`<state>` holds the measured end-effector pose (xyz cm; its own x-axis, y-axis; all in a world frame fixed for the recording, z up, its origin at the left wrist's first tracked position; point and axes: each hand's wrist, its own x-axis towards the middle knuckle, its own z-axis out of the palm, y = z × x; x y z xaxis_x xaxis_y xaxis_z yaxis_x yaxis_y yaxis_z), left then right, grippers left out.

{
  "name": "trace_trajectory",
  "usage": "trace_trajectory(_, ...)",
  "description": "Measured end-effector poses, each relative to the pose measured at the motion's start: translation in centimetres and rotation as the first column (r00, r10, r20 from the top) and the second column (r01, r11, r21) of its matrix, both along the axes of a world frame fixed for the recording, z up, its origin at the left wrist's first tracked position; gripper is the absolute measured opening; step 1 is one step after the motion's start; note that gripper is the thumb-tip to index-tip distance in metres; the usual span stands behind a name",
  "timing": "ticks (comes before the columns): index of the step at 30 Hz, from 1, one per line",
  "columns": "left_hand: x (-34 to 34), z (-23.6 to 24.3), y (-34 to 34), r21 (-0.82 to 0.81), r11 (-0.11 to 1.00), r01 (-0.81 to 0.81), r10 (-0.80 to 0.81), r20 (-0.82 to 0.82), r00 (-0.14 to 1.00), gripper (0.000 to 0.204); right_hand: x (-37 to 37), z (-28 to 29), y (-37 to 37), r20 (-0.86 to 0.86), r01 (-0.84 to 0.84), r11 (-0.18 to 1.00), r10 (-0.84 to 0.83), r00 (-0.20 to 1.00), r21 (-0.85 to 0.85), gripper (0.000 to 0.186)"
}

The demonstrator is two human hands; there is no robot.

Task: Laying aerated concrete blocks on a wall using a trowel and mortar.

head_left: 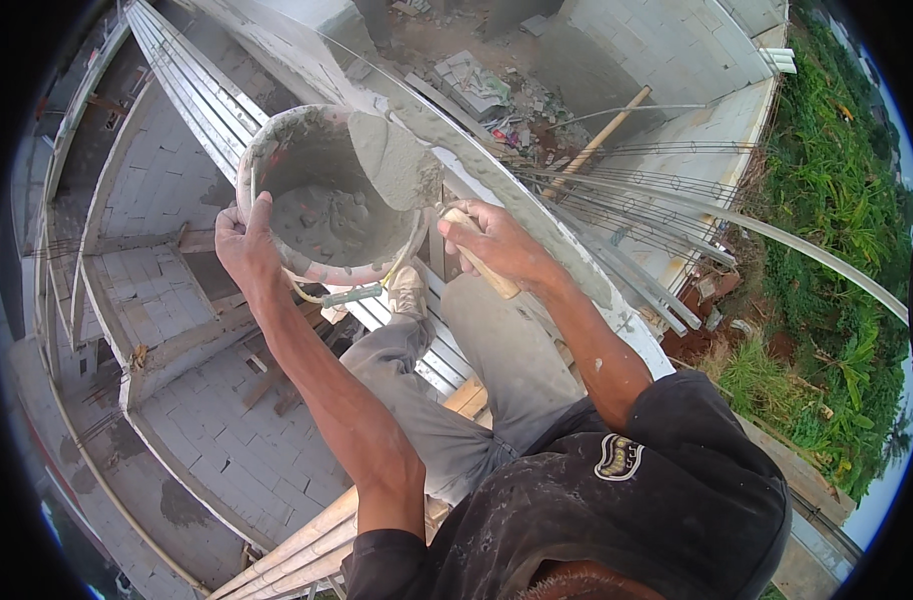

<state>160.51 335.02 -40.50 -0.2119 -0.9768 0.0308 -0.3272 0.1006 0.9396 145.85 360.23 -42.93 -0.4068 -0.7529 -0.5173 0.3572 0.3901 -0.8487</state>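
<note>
A mortar-smeared bucket (252, 165) stands tilted in front of me, with wet grey mortar (322, 215) at its bottom. The fingers of my left hand (247, 238) are closed over its left rim. In my right hand (497, 242) is the wooden handle of a trowel (389, 160), gripped at the bucket's right side. Grey mortar coats the trowel's blade, which lies across the far right of the bucket's mouth. The bucket's wire handle hangs down on the near side, with a green grip (353, 296) on it.
Beside the bucket, a block wall's top (567, 235) carries fresh mortar. Metal planks (192, 85) run under my feet, high above block-walled rooms (207, 430) on the left. Steel bars (657, 215) and a wooden pole (602, 135) jut out right. Rubble (477, 85) lies beyond the wall.
</note>
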Motion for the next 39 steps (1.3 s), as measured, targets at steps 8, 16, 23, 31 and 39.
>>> trace_trajectory(8,1.7,0.6,0.0,-0.015,0.992,-0.124,0.124,0.001,0.992,0.024,-5.0,-5.8,-9.5,-0.759,0.145,0.959,0.095,0.644,0.243,0.036)
trace_trajectory(16,3.8,0.8,-0.8,-0.052,0.982,-0.183,0.185,0.030,0.982,0.027,-5.1,-8.4,-12.3,-0.843,0.173,0.889,0.317,0.436,0.424,0.031)
trace_trajectory(23,3.2,0.8,-0.9,-0.053,0.986,-0.155,0.160,0.108,0.981,0.027,-4.1,-8.4,-9.9,-0.870,0.192,0.930,0.199,0.452,0.312,0.032)
trace_trajectory(31,4.3,-0.7,-1.9,0.137,0.987,-0.081,0.085,-0.020,0.996,0.028,0.2,0.1,-7.8,-0.340,-0.206,0.976,0.220,0.915,0.077,0.059)
trace_trajectory(39,5.1,-3.8,-1.7,0.174,0.975,-0.136,0.150,-0.068,0.986,0.025,0.9,1.3,-6.9,-0.672,-0.278,0.956,0.147,0.726,-0.092,0.054)
